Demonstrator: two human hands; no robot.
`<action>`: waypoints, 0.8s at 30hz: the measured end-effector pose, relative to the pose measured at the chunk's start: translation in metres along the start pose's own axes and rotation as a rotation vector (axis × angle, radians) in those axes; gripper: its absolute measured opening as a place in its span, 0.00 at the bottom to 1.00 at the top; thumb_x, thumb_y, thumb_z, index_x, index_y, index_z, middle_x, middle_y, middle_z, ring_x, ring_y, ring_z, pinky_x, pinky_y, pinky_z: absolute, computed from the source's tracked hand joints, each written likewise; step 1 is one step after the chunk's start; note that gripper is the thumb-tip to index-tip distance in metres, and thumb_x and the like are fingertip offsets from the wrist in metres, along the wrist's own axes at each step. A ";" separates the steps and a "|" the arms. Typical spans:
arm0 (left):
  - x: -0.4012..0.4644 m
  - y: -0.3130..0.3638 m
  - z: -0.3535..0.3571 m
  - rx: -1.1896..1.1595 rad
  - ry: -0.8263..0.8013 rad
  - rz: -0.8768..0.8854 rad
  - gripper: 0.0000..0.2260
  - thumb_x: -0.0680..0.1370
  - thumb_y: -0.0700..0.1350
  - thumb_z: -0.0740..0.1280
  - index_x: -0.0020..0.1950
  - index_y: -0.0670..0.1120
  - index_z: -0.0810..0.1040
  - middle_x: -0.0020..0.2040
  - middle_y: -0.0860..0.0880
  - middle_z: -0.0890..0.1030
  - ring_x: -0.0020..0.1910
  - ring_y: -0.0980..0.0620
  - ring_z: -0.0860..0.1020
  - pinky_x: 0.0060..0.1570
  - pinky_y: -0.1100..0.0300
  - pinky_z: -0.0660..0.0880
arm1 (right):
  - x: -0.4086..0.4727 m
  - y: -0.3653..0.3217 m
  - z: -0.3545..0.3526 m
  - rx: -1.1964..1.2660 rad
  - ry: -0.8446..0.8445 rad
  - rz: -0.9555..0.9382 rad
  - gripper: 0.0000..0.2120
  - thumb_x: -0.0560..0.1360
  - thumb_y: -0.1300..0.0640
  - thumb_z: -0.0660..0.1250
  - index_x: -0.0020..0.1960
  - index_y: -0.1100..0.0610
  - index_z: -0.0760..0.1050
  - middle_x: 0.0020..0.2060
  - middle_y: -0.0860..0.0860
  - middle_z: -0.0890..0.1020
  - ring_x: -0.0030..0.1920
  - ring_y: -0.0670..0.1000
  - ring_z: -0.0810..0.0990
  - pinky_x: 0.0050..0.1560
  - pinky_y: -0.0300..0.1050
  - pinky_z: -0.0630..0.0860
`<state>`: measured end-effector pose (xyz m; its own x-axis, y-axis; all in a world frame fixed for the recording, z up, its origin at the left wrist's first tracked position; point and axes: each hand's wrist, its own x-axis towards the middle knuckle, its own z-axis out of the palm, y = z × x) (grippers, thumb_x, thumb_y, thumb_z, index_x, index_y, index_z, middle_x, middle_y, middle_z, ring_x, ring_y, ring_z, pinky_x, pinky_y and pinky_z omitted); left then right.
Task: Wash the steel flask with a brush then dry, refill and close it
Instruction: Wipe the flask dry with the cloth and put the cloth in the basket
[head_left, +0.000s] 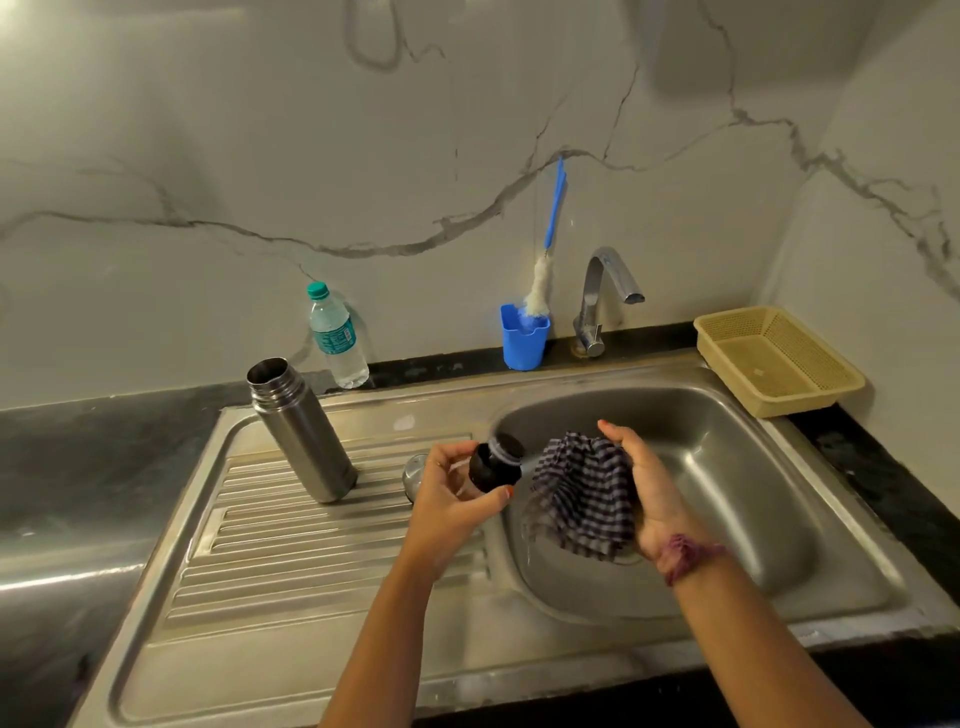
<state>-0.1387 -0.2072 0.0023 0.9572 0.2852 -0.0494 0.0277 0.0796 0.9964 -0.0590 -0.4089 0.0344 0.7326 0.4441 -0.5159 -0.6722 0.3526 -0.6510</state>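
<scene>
The steel flask (298, 428) stands upright and uncapped on the ribbed drainboard (291, 551), left of the basin. My left hand (457, 499) grips the flask's black stopper (493, 462) over the basin's left rim. My right hand (644, 488) holds a bunched checked cloth (584, 499) just right of the stopper, above the sink basin (727, 467). A small steel cap (413, 475) lies on the drainboard behind my left hand, partly hidden. The blue-handled bottle brush (543, 275) stands in a blue cup (523, 340) at the back. A plastic water bottle (335, 338) stands by the wall.
The chrome tap (602, 296) rises behind the basin with no water running. A beige plastic basket (779, 361) sits on the dark counter at the back right. The marble wall closes off the back and right side.
</scene>
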 end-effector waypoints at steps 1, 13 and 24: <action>-0.003 -0.007 -0.003 0.002 0.024 -0.008 0.27 0.66 0.32 0.77 0.60 0.45 0.71 0.51 0.48 0.82 0.44 0.55 0.81 0.46 0.61 0.78 | 0.001 0.003 0.001 0.020 -0.001 -0.005 0.20 0.73 0.46 0.68 0.52 0.63 0.81 0.50 0.61 0.83 0.50 0.60 0.82 0.56 0.56 0.77; -0.026 -0.062 -0.080 0.313 0.387 -0.074 0.25 0.69 0.37 0.79 0.60 0.52 0.75 0.59 0.49 0.80 0.56 0.56 0.79 0.53 0.66 0.74 | 0.039 0.049 0.011 0.238 0.058 -0.089 0.18 0.81 0.50 0.55 0.59 0.60 0.76 0.46 0.58 0.85 0.43 0.56 0.85 0.40 0.55 0.82; -0.030 -0.081 -0.107 0.390 0.460 -0.197 0.27 0.67 0.40 0.81 0.62 0.47 0.75 0.56 0.48 0.82 0.56 0.49 0.80 0.55 0.56 0.78 | 0.055 0.070 0.015 0.318 0.129 -0.120 0.22 0.80 0.45 0.56 0.67 0.57 0.72 0.59 0.59 0.80 0.55 0.59 0.81 0.50 0.57 0.79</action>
<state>-0.2002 -0.1196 -0.0843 0.7043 0.6886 -0.1725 0.3768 -0.1566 0.9130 -0.0673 -0.3470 -0.0309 0.8022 0.2839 -0.5253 -0.5655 0.6434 -0.5160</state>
